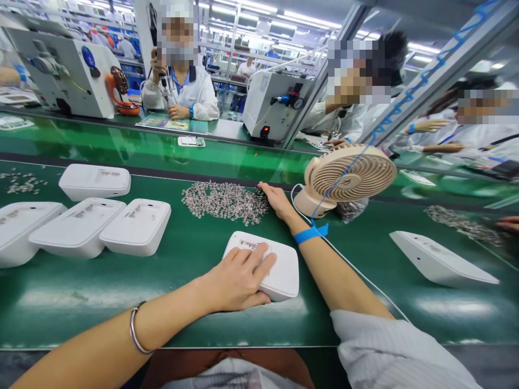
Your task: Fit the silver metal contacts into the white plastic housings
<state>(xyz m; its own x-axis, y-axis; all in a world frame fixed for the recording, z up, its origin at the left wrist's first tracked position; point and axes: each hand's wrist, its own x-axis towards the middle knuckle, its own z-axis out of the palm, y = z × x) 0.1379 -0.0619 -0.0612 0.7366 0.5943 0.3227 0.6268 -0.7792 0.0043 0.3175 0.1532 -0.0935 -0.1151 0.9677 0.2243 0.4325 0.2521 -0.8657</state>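
Observation:
My left hand (245,275) lies over a white plastic housing (286,270), its fingers curved across the top and the thumb along the near side. Beneath those fingertips is a recess with small metal contacts (248,244). My right hand (278,200) reaches to the right edge of a pile of small metal clips (223,200), fingers stretched out. Its fingertips meet the pile, and no held part shows. A blue strap (311,233) with a coiled cord circles my right wrist.
Several similar housings (135,227) stand at left, near scattered clips (24,182). A beige fan (351,175) with a white cable stands beyond my right forearm. Another housing (441,259) and clip pile (464,222) lie at right. Co-workers sit across the green belt (243,156).

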